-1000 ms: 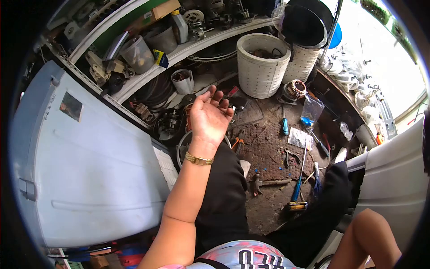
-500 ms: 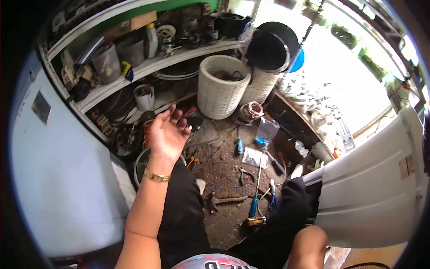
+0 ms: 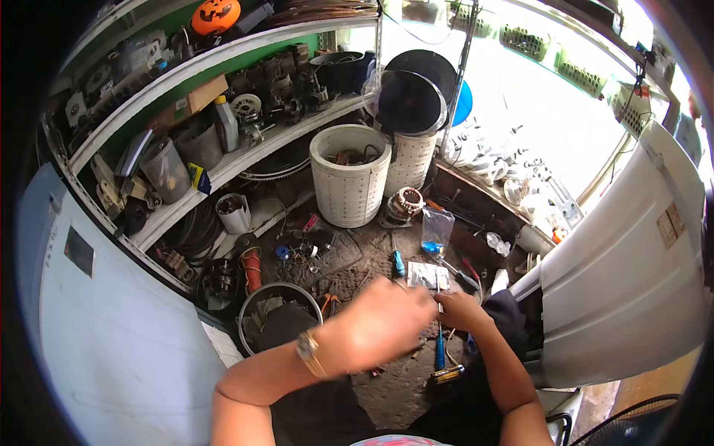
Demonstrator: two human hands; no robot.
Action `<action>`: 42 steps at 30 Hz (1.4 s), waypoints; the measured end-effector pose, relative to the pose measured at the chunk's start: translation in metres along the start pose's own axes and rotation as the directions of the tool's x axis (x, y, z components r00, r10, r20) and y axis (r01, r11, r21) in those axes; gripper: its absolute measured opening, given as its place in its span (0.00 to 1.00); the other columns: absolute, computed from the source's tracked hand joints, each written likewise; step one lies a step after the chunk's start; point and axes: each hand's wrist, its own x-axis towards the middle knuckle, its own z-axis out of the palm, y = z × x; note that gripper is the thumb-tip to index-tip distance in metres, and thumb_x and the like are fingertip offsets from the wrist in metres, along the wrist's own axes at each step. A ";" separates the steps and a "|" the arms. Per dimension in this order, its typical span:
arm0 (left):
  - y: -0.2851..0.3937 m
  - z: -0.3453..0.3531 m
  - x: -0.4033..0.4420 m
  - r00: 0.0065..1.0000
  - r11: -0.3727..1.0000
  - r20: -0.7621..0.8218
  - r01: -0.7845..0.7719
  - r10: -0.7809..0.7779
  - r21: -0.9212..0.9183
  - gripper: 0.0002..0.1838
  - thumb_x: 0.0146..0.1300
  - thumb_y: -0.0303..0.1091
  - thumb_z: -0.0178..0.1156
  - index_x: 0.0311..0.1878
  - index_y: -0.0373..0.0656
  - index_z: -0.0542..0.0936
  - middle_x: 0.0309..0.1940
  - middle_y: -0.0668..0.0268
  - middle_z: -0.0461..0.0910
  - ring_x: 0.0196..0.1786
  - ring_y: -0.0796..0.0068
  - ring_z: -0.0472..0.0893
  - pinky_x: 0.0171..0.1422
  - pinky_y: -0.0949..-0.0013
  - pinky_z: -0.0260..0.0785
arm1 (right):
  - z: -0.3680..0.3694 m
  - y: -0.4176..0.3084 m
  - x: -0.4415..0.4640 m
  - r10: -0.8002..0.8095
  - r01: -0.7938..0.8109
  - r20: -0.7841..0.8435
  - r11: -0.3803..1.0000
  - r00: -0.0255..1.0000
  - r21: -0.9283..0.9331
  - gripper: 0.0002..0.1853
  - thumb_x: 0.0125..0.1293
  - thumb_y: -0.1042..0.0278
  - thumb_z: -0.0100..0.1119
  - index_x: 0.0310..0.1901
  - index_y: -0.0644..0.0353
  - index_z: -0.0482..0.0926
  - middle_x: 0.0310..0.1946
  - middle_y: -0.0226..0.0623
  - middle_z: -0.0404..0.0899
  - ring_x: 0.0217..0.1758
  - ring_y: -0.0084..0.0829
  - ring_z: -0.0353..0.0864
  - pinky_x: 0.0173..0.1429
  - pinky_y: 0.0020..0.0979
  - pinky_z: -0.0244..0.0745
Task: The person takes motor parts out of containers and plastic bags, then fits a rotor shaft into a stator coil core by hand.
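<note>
My left hand (image 3: 383,325), with a gold watch (image 3: 311,353) on its wrist, is smeared by motion above the floor. Its fingers look curled in. Close beside it, fingertips nearly meeting, my right hand (image 3: 462,311) is pinched closed. What either hand holds is too small or hidden to make out. Below the hands lies a screwdriver with a blue handle (image 3: 439,349), partly covered by my right hand. A pack of batteries (image 3: 448,374) is near its handle end. Just beyond the hands is a silvery packet (image 3: 428,276), with another blue-handled screwdriver (image 3: 399,263) to its left.
A metal-rimmed tub (image 3: 247,321) stands by my left knee, near orange-handled pliers (image 3: 328,299). Further off are a white perforated drum (image 3: 349,186), a motor stator (image 3: 405,204) and a clear plastic bag (image 3: 437,229). Loaded shelves (image 3: 260,137) line the left; a white panel (image 3: 617,282) stands right.
My left hand has come down and right from its raised, open-palm position. My right hand has come into view beside it. The view has tilted up, showing more of the shelves.
</note>
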 end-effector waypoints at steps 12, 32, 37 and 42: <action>0.102 -0.098 0.029 0.928 0.921 -0.163 -0.287 0.336 0.263 0.11 0.59 0.40 0.53 0.33 0.46 0.81 0.30 0.72 0.75 0.37 0.74 0.73 0.42 0.68 0.62 | 0.044 0.019 0.018 -0.019 -0.011 0.126 0.973 0.992 0.231 0.21 0.59 0.54 0.60 0.51 0.56 0.75 0.40 0.51 0.81 0.45 0.51 0.79 0.50 0.47 0.72; 0.126 -0.081 0.043 0.925 0.858 -0.186 -0.214 0.332 0.466 0.17 0.62 0.38 0.49 0.43 0.37 0.81 0.38 0.59 0.78 0.43 0.64 0.75 0.54 0.58 0.64 | 0.030 0.011 0.008 0.025 -0.070 0.179 0.965 0.983 0.251 0.24 0.59 0.54 0.59 0.56 0.53 0.73 0.41 0.54 0.80 0.46 0.51 0.79 0.51 0.46 0.73; 0.115 -0.096 0.042 0.888 0.758 -0.181 -0.237 0.423 0.608 0.16 0.61 0.36 0.48 0.40 0.35 0.79 0.36 0.59 0.76 0.41 0.63 0.75 0.55 0.60 0.63 | 0.029 0.008 0.003 0.036 -0.078 0.190 0.974 0.981 0.215 0.24 0.59 0.54 0.59 0.56 0.52 0.73 0.42 0.54 0.80 0.46 0.51 0.79 0.51 0.46 0.72; 0.112 -0.110 0.034 0.907 0.797 -0.249 -0.137 0.340 0.589 0.16 0.61 0.37 0.47 0.40 0.36 0.79 0.36 0.60 0.74 0.41 0.63 0.74 0.54 0.60 0.64 | 0.048 0.029 0.007 0.049 -0.088 0.203 0.978 0.978 0.187 0.24 0.59 0.54 0.59 0.56 0.52 0.73 0.42 0.53 0.80 0.47 0.51 0.79 0.51 0.46 0.72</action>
